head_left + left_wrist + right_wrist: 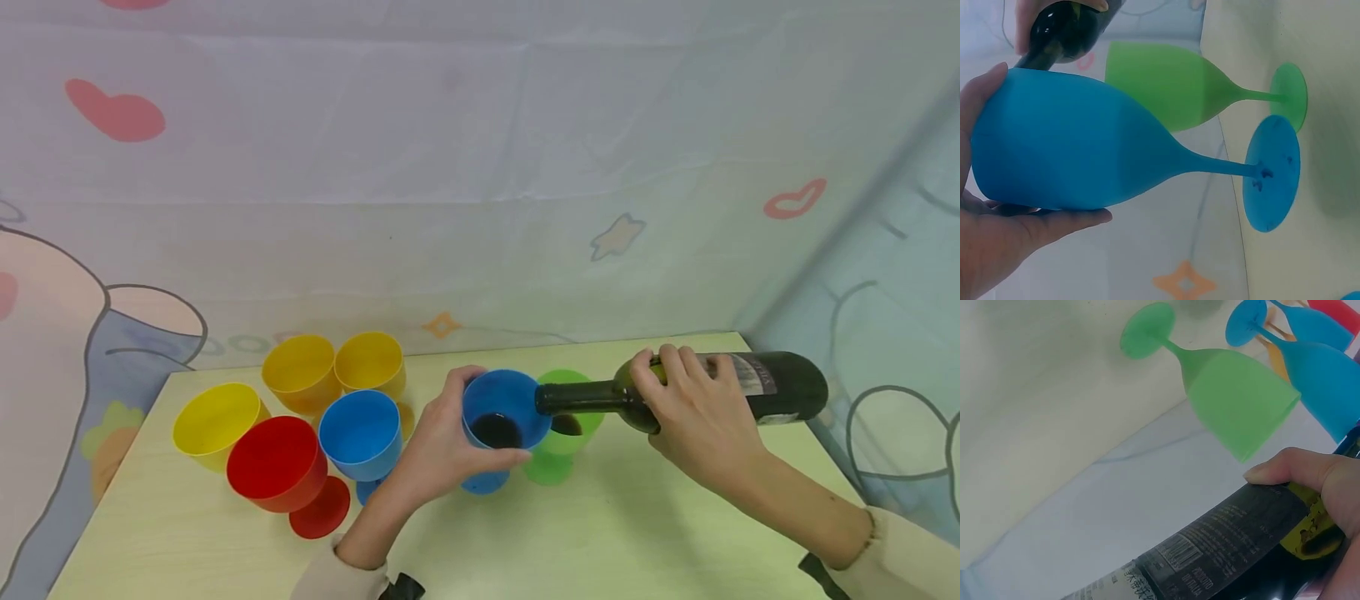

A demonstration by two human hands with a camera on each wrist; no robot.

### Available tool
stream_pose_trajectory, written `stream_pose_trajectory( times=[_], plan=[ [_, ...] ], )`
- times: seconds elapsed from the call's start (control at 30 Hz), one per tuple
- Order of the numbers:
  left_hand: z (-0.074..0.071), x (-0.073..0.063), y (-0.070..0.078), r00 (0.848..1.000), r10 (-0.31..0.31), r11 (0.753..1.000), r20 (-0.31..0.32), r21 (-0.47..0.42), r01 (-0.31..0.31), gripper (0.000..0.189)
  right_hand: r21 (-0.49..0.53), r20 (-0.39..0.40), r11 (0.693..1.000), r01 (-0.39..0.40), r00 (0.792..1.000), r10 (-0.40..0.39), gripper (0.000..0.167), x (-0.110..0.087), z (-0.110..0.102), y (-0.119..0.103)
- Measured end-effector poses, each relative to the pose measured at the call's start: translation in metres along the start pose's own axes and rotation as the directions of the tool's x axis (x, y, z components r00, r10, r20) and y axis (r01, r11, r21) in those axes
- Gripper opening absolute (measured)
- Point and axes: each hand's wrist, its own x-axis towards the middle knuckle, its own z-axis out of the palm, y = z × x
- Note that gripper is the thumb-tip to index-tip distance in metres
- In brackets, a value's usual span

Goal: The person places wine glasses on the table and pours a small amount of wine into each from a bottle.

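My left hand [442,442] grips the bowl of a blue goblet [1079,140], with the thumb along its near side. Dark liquid lies in the bottom of this goblet. My right hand [697,412] holds a dark green wine bottle [1210,550] around its shoulder, nearly level, neck pointing left. The bottle's mouth is right at the blue goblet's rim. Behind the bottle neck stands a green goblet [1235,394], upright and also with dark liquid in it. In the left wrist view the blue goblet's foot [1271,175] shows small dark marks.
To the left stand a second blue goblet [362,433], a red goblet [277,467] and several yellow goblets [217,421] close together. They share the pale table [585,550]. A printed cloth backdrop [450,167] hangs behind the table's far edge.
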Motion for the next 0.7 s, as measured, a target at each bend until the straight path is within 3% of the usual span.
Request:
stream_pose_trajectory(
  times=[0.17, 0.37, 0.57, 0.7],
  plan=[
    [-0.001, 0.004, -0.006, 0.999, -0.021, 1.000, -0.036, -0.023, 0.021, 0.085, 0.056, 0.024, 0.996, -0.066, 0.998, 0.065, 0.066, -0.002, 0.001, 0.002],
    [0.003, 0.010, -0.017, 0.995, -0.071, 0.997, -0.073, -0.025, 0.069, 0.086, 0.138, 0.121, 0.976, -0.169, 0.981, 0.152, 0.070, -0.006, 0.000, 0.007],
    [0.008, 0.020, -0.029, 0.987, -0.094, 0.995, -0.130, -0.036, 0.090, 0.086, 0.224, 0.177, 0.933, -0.283, 0.953, 0.247, 0.066, -0.010, 0.002, 0.013],
    [0.012, 0.029, -0.038, 0.980, -0.107, 0.994, -0.169, -0.027, 0.103, 0.086, 0.290, 0.167, 0.894, -0.342, 0.938, 0.304, 0.065, -0.013, 0.005, 0.018]
  ],
)
